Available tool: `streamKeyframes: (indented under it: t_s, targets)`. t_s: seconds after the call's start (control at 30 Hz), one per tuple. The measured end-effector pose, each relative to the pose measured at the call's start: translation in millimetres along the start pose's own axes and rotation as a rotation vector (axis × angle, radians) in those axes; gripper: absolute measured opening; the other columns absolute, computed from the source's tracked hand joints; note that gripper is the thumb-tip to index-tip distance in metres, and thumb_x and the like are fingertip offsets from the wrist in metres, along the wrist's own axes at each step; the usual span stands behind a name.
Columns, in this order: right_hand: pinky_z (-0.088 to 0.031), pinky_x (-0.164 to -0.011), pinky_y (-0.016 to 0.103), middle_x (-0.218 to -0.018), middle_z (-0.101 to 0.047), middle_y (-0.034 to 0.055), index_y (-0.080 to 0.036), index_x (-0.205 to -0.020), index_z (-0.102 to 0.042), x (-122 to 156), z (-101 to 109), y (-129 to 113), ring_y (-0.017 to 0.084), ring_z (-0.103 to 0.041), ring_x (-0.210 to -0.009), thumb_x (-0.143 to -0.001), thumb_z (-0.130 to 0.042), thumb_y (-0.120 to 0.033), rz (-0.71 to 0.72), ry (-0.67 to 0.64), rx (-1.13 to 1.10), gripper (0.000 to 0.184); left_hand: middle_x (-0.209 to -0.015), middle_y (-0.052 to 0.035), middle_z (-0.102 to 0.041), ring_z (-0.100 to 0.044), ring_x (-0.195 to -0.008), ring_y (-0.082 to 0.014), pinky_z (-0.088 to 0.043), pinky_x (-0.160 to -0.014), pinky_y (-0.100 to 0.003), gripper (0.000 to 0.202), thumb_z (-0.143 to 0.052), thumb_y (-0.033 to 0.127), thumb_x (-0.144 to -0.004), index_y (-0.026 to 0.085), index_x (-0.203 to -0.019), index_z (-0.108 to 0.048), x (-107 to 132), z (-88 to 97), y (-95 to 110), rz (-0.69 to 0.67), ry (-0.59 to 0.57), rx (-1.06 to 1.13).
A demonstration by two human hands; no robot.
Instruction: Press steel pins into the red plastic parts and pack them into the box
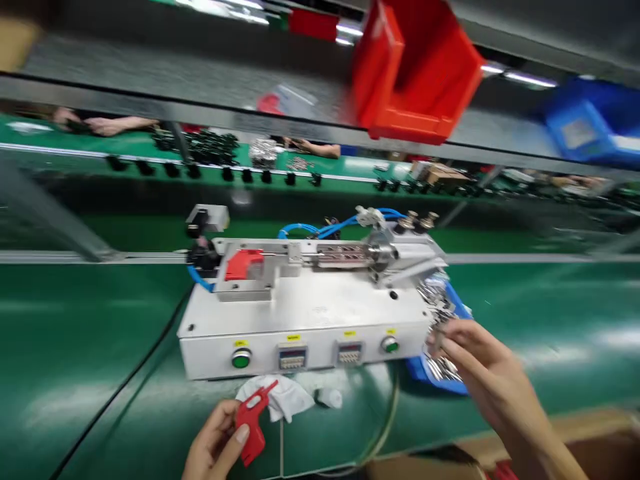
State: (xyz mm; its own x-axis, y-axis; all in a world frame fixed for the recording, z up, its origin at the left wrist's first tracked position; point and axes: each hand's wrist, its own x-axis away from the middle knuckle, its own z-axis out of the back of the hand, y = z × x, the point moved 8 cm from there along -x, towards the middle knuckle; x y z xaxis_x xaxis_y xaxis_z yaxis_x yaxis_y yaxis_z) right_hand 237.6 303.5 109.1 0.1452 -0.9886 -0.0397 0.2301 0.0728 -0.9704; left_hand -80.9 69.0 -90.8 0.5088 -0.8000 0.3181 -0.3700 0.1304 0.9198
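Observation:
In my left hand [215, 443] is a red plastic gun-shaped piece [251, 423], gripped between thumb and fingers with its thin barrel pointing up and right. My right hand [473, 357] is at the blue bin [417, 370] of small shiny metal parts [443, 369]. Its fingers are pinched together; a greyish bit shows at their tips, too blurred to name. Between and beyond my hands stands a white bench machine [320, 313]. A second red gun-shaped piece [243, 264] sits in the metal fixture at its left end, in line with a thin rod.
A white cloth [285, 395] lies before the machine. A black cable [125, 393] crosses the green bench at left. Overhead, a shelf holds a red bin [415, 123] and a blue bin [595, 127]. Other people's hands [107, 125] work at the far line. Cardboard [425, 467] is below the front edge.

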Motion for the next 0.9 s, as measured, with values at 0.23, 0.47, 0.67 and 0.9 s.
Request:
streamKeyframes:
  t_s: [0.23, 0.47, 0.67, 0.9]
  targets:
    - [-0.067, -0.077, 0.033, -0.091, -0.077, 0.0067, -0.025, -0.093, -0.076, -20, -76, -58, 0.023, -0.075, -0.078, -0.085, -0.083, -0.054, 0.376, -0.196, 0.247, 0.031, -0.072, -0.0003, -0.058, -0.048, -0.064, -0.0141, -0.040, -0.063, -0.023, 0.051, -0.077, 0.067, -0.087, 0.018, -0.086, -0.062, -15, -7.4, 8, -0.062, -0.097, 0.074]
    - [-0.060, -0.085, 0.037, -0.097, -0.078, 0.0057, -0.022, -0.099, -0.071, -62, -217, -123, 0.022, -0.072, -0.085, -0.098, -0.059, -0.027, 0.825, -0.376, 0.380, 0.014, -0.072, -0.0010, -0.058, -0.048, -0.065, -0.0150, -0.041, -0.065, -0.024, 0.056, -0.079, 0.071, -0.083, 0.017, -0.087, -0.065, -7, 2.2, 8, -0.080, -0.088, 0.071]
    - [-0.055, -0.078, 0.037, -0.086, -0.076, 0.0036, -0.023, -0.089, -0.070, -88, -268, -116, 0.024, -0.069, -0.084, -0.092, -0.061, -0.015, 0.952, -0.424, 0.562, 0.013, -0.071, -0.0013, -0.059, -0.047, -0.064, -0.0149, -0.040, -0.064, -0.024, 0.054, -0.077, 0.070, -0.085, 0.018, -0.087, -0.064, -5, 18.9, 6, -0.096, -0.019, 0.068]
    - [-0.054, -0.091, 0.043, -0.101, -0.076, 0.0095, -0.022, -0.092, -0.072, -82, -263, -103, 0.028, -0.068, -0.099, -0.101, -0.054, -0.019, 0.996, -0.431, 0.601, 0.021, -0.076, -0.0018, -0.060, -0.048, -0.066, -0.0147, -0.040, -0.065, -0.024, 0.049, -0.076, 0.066, -0.089, 0.018, -0.091, -0.065, -10, 22.0, 6, -0.109, -0.024, 0.062]
